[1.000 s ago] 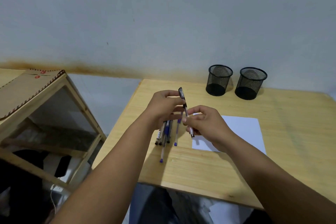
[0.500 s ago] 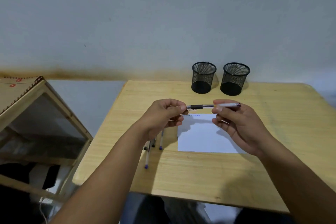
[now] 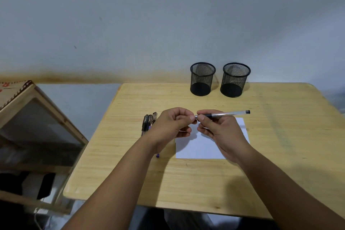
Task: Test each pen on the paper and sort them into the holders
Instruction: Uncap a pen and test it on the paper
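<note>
In the head view, both hands are meeting just above centre frame, over the top edge of the white paper (image 3: 200,147). The right hand (image 3: 220,130) is pinching a clear pen (image 3: 224,114) near its dark grip, the barrel running out level toward the right with its black end cap free in the air. The left hand (image 3: 173,127) is curling thumb and forefinger at the pen's tip end; whether it is holding a cap or the tip itself is too small to make out. The paper is lying flat on the wooden table (image 3: 205,183), its lower edge well clear of the table's front edge, its upper part hidden by the hands. Left of the left hand, a bundle of pens (image 3: 148,123) is lying side by side, their lower halves covered by the wrist; one blue tip is peeking out below it. Two black mesh holders, the left holder (image 3: 202,79) and the right holder (image 3: 235,79), are standing close together but apart at the table's far edge, upper centre-right, with bare table between them and the hands. A wooden rack (image 3: 37,117) is sitting at left, cut off by the frame.
</note>
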Motion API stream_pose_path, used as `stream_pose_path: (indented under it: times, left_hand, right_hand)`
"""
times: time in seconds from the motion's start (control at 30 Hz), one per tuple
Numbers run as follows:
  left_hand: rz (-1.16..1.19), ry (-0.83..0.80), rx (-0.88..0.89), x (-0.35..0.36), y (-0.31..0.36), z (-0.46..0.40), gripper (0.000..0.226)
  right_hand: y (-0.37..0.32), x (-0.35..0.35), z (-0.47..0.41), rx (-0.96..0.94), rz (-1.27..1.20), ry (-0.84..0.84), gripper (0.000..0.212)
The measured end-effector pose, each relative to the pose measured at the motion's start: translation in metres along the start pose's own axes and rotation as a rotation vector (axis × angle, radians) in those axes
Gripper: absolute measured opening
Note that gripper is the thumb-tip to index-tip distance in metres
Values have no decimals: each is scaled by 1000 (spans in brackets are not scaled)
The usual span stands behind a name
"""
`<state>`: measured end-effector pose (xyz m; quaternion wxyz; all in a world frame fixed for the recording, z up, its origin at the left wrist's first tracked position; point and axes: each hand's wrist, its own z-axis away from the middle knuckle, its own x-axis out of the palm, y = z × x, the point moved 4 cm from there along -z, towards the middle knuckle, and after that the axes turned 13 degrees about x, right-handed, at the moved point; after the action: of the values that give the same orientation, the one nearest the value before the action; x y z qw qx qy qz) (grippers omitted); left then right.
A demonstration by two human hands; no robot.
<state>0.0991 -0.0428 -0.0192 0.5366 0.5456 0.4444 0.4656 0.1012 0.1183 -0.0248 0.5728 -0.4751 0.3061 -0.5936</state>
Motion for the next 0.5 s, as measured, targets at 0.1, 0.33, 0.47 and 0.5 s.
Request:
stream_pose_path:
  times: [0.1, 0.33, 0.47, 0.5]
  left_hand:
    - [-57, 24, 40, 1, 0, -1, 17]
    - [-152, 84, 156, 1, -1, -9, 13]
    - [-99, 73, 145, 4, 0, -12, 16]
    - [-96, 72, 141, 4, -1, -12, 16]
  right_hand:
    - [-3, 1, -2, -58, 40, 40, 9]
    - [-8, 1, -9, -158, 78, 95, 11]
    - [-7, 0, -13, -177, 76, 112, 9]
    - [-7, 0, -14, -176, 73, 112, 8]
